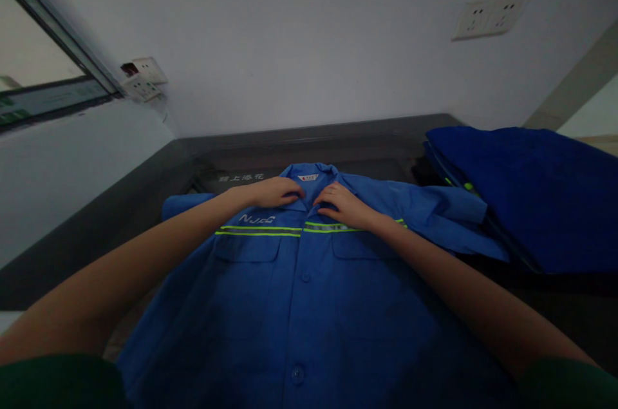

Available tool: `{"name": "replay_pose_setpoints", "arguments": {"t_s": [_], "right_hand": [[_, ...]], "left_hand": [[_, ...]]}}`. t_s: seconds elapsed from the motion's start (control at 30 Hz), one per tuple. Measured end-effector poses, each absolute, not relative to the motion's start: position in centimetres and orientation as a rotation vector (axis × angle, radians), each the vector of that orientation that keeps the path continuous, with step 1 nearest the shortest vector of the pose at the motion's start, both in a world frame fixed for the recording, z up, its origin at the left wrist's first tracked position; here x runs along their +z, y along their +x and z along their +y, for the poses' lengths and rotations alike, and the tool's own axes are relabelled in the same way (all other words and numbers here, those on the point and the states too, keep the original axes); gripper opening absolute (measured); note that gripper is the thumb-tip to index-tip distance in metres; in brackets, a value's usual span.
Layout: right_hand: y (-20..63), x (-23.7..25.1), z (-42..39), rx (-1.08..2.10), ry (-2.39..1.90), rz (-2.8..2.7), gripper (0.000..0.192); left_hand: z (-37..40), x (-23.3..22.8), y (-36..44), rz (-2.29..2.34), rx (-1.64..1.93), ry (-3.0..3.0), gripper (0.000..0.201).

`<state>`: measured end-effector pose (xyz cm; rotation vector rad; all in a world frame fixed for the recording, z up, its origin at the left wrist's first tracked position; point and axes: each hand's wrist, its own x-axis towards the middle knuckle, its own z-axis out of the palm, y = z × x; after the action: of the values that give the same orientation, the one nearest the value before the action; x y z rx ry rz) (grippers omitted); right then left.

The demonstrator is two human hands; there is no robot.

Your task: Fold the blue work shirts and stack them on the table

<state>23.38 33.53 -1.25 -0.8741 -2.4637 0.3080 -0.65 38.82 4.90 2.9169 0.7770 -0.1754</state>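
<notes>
A blue work jacket point(313, 312) lies front up, its collar at the far end and its buttoned front running toward me. Yellow-green and grey reflective strips cross the chest, below white lettering on the left side. My left hand point(279, 192) is closed on the collar's left lapel, thumb and fingers together at its edge. Opposite it, my right hand point(344, 205) grips the right lapel with bent fingers; a ring shows on one finger. Between the hands, the neck opening shows a white label point(308, 177). The jacket's lower end runs out of view.
Under the jacket is a dark surface point(193, 154) with a raised rim against the white wall. Folded blue garments point(526, 190) are stacked at the right, touching the jacket's sleeve. Wall sockets point(491, 16) are at upper right, with more sockets point(143, 79) beside the window frame at left.
</notes>
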Motion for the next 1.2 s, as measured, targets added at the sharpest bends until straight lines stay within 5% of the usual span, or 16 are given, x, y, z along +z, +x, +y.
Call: {"name": "replay_pose_setpoints", "arguments": {"t_s": [0.43,0.6,0.73,0.9,1.2], "right_hand": [[22.6,-1.6,33.1,0.234,-0.906,-2.444,0.012],[22.3,-1.3,32.8,0.193,-0.942,-2.306,0.012],[22.2,-1.7,32.8,0.191,-0.964,-2.306,0.014],[22.1,-2.8,33.1,0.218,-0.932,-2.368,0.024],[18.2,-0.8,32.6,0.219,-1.149,-2.400,0.018]], "left_hand": [[40.8,3.6,-2.9,0.876,-0.241,2.971,0.020],[40.9,3.2,-2.0,1.222,0.133,2.896,0.015],[40.7,1.7,-1.4,1.180,0.333,2.802,0.031],[41.4,1.1,-3.4,1.589,0.733,2.194,0.035],[39.6,0.8,-4.9,1.622,0.522,1.420,0.018]]}}
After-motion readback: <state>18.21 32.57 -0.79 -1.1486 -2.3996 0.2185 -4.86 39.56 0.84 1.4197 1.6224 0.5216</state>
